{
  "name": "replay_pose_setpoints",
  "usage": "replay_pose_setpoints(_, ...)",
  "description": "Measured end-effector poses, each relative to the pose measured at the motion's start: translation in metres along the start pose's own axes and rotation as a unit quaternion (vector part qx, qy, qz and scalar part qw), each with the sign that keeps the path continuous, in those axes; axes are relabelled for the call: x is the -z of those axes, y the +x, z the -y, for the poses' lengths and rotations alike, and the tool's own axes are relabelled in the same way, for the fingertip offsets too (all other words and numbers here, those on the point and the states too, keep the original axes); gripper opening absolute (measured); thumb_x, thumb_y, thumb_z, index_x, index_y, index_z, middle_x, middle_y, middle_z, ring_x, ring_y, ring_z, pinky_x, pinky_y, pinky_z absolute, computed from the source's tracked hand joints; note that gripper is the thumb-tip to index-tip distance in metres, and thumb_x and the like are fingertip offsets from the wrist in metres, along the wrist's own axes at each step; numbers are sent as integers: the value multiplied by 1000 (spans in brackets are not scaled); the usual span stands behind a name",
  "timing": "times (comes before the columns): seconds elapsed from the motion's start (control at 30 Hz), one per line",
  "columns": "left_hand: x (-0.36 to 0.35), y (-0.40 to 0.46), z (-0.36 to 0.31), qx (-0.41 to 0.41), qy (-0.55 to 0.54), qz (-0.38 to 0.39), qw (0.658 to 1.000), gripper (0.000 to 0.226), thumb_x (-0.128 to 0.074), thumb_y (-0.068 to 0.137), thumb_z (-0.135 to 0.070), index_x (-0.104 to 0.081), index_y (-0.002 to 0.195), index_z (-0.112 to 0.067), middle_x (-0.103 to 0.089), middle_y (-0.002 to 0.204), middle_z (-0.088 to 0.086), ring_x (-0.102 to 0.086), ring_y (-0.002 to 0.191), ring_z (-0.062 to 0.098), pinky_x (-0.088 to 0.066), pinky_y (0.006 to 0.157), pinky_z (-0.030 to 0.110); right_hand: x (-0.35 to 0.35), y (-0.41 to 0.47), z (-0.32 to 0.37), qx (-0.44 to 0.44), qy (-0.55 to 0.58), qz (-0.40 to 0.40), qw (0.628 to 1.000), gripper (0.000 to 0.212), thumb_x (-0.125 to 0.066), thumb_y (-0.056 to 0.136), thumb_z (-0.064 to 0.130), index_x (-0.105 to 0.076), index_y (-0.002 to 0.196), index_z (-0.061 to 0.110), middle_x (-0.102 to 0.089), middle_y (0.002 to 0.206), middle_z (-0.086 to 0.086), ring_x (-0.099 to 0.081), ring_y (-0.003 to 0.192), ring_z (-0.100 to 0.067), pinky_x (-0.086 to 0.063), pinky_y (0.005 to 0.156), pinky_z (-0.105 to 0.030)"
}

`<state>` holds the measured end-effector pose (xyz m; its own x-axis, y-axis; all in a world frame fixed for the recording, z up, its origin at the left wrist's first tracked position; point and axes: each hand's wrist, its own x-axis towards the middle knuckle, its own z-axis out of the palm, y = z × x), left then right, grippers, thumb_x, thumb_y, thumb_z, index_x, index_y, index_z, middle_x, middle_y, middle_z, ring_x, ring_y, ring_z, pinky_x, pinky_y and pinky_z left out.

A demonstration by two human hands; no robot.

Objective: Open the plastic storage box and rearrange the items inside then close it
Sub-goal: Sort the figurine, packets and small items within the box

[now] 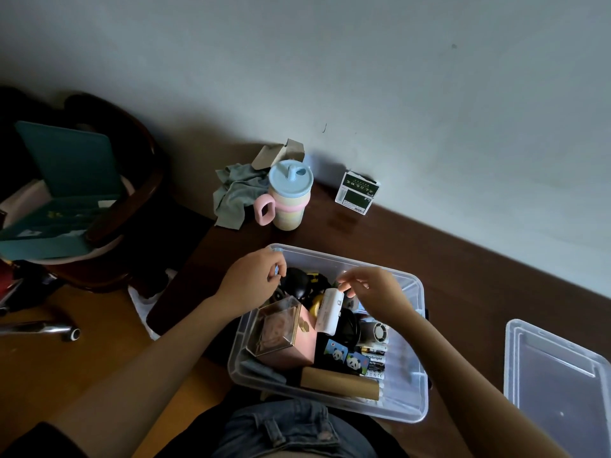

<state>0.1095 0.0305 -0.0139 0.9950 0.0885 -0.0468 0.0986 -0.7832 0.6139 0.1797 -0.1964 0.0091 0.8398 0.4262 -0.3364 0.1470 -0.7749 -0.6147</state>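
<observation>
Hands (pixel 251 276) in open storage box (pixel 410 401)

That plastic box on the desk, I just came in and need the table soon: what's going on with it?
A person is sorting through the open clear storage box at the desk edge. The lid is already off, lying to the right. Their right hand pinches the top of a small white case above the contents, while the left hand holds something small at the box's far left corner. A pink box, batteries and a cardboard tube sit inside.
</observation>
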Motion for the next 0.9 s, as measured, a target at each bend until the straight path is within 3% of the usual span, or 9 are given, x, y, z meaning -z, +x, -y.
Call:
replay_pose_setpoints(0.13,5,-4,-12,-62,-49,-12,997,14,-71,79,-16,-59,77,-23,-54,67,-8,-52,63,8,-41,57,20,15,-3,-5,-23,49,-46,997,34,-45,87,-1,-72,86,20,-70,74,11,-68,66,-5,-51,61,-20)
replay_pose_setpoints(0.23,3,-11,-21,-70,-55,179,980,25,-71,77,-44,-63,96,-31,-60,93,-14,-56,79,1,-47,70,22,25,-6,-10,-38,44,-56,997,31,-47,89,6,-70,83,25,-73,77,8,-66,62,-1,-49,56,-14)
replay_pose_setpoints(0.33,-11,-16,-27,-105,74,316,940,59,-66,73,-62,-53,122,-32,-49,121,-13,-47,106,3,-40,89,25,33,-11,-22,-110,-34,3,993,26,-49,89,10,-73,84,17,-74,77,2,-70,71,-17,-58,68,-31)
replay_pose_setpoints(0.43,-22,-17,-32,-137,148,328,923,66,-65,73,-65,-48,128,-32,-45,130,-9,-40,119,12,-30,98,30,27,-22,-35,-172,-124,139,967,23,-54,92,17,-70,84,2,-74,81,-9,-71,67,-17,-59,67,-26)
replay_pose_setpoints(0.5,-27,-15,-33,-145,196,345,906,66,-64,72,-66,-49,126,-30,-45,127,-7,-39,120,15,-30,98,33,15,-31,-39,-172,-193,173,950,26,-53,92,24,-60,73,8,-73,83,-9,-71,71,-17,-58,71,-25)
replay_pose_setpoints(0.6,-36,-12,-41,-108,198,282,932,53,-54,81,-63,-58,108,-18,-57,103,-2,-52,102,22,-35,86,35,-2,-36,-47,-169,-212,156,950,31,-54,90,26,-43,63,15,-69,91,-10,-67,84,-24,-50,66,-24)
replay_pose_setpoints(0.7,-52,-1,-58,-57,190,170,965,50,-45,90,-57,-56,107,-12,-65,94,5,-61,91,27,-35,79,37,-11,-39,-51,-173,-156,117,966,22,-60,87,26,-62,82,5,-68,91,-8,-65,90,-26,-49,67,-25)
replay_pose_setpoints(0.77,-61,6,-68,-14,179,170,969,53,-48,90,-57,-49,113,-9,-67,97,5,-64,88,26,-40,74,35,-18,-42,-52,-178,-74,85,977,22,-63,84,18,-65,100,3,-69,100,-11,-65,92,-24,-53,79,-31)
replay_pose_setpoints(0.9,-81,14,-75,74,163,232,956,56,-60,88,-40,-38,124,-3,-65,110,9,-64,97,29,-46,70,35,-29,-51,-56,-188,0,56,981,29,-65,84,19,-55,108,5,-66,104,-9,-62,97,-22,-52,89,-39)
